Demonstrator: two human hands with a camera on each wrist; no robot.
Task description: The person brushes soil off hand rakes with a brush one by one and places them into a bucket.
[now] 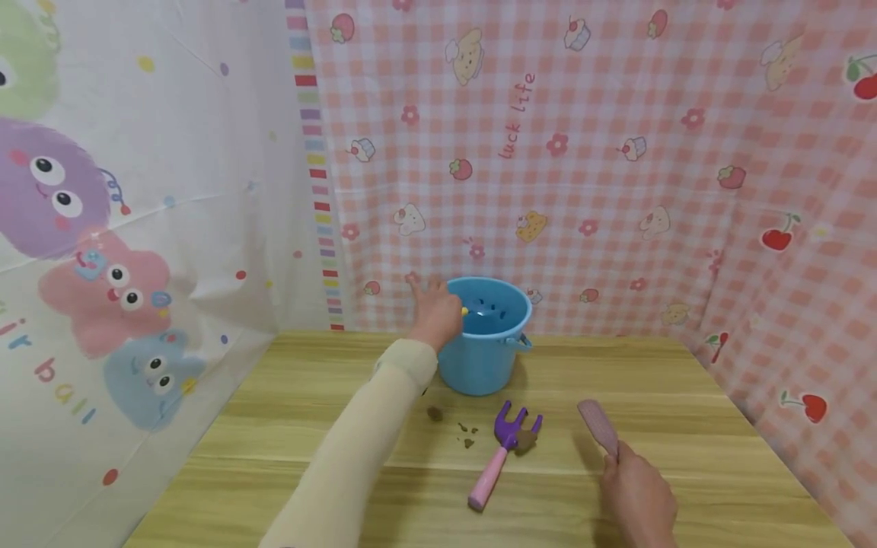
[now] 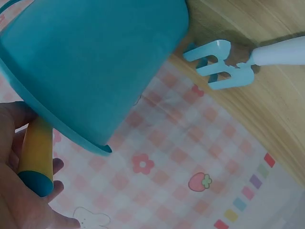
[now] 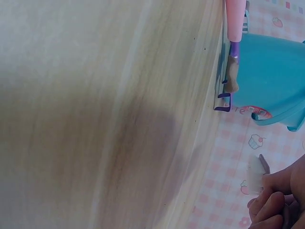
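My left hand (image 1: 436,313) is at the left rim of a light-blue bucket (image 1: 477,365). It grips a yellow handle (image 2: 38,150) with a blue end. The handle's other end is hidden behind the bucket's rim. My right hand (image 1: 639,493) holds a narrow pinkish brush (image 1: 598,425), its head raised and pointing away from me. In the right wrist view, the brush (image 3: 257,174) shows a pale side and a darker back. Between the hands a toy garden fork (image 1: 489,476), with purple tines and a pink handle, lies on the table, a brown clump (image 1: 525,441) against its tines.
Small brown crumbs (image 1: 469,442) and a darker lump (image 1: 435,413) are scattered on the wood-grain table (image 1: 274,457) left of the fork. A pink checked cloth (image 1: 582,190) hangs right behind the bucket. A white cartoon-print sheet (image 1: 226,190) borders the left side.
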